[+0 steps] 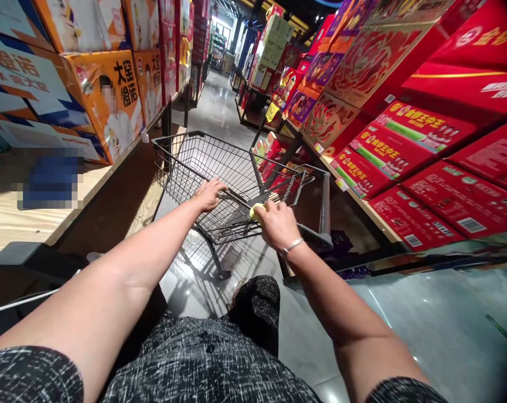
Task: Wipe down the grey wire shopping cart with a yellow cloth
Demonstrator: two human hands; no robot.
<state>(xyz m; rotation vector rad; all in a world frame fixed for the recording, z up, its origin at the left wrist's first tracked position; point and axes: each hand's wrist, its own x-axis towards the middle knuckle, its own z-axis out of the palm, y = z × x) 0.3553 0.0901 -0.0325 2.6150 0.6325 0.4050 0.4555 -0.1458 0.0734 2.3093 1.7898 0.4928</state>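
Observation:
A black wire shopping cart (pixel 219 151) stands sideways in front of me, its basket holding no goods that I can make out. Its grey handle (pixel 326 207) is off to the right, by the shelf. My left hand (pixel 210 194) is closed over the cart's near top rail. Farther right on that rail, my right hand (pixel 280 224) is closed with a small pale-yellow cloth (pixel 257 210) bunched in its fingers, pressed against the metal. The palm sides of both hands are hidden.
Orange drink cartons (pixel 106 101) are stacked on a wooden shelf at left. Red gift boxes (pixel 408 140) fill the right-hand shelf (pixel 362 210), whose edge lies close to the cart handle. A grey tiled aisle (pixel 217 95) runs ahead between the shelves.

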